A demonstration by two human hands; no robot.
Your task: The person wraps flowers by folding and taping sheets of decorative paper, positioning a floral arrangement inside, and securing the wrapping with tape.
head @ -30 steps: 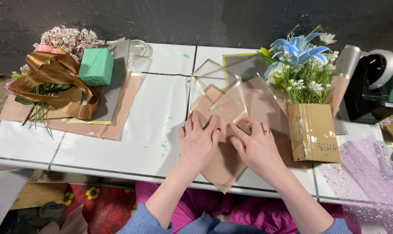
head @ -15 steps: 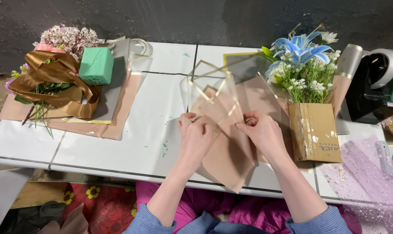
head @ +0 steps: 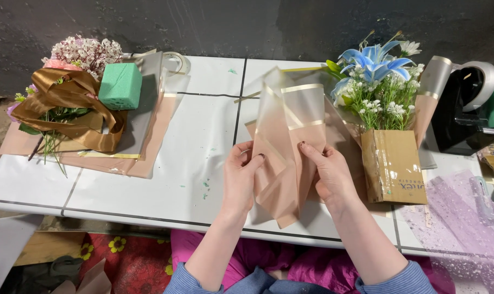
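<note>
Translucent tan wrapping sheet with gold bands (head: 288,147) is lifted off the white table (head: 149,185), gathered into a loose fold. The left hand (head: 240,177) and right hand (head: 329,175) both pinch its lower middle, fingers closed on the film, so the upper part fans free. A cardboard box of blue lilies (head: 391,163) crowds the right edge; open tabletop lies leftward.
</note>
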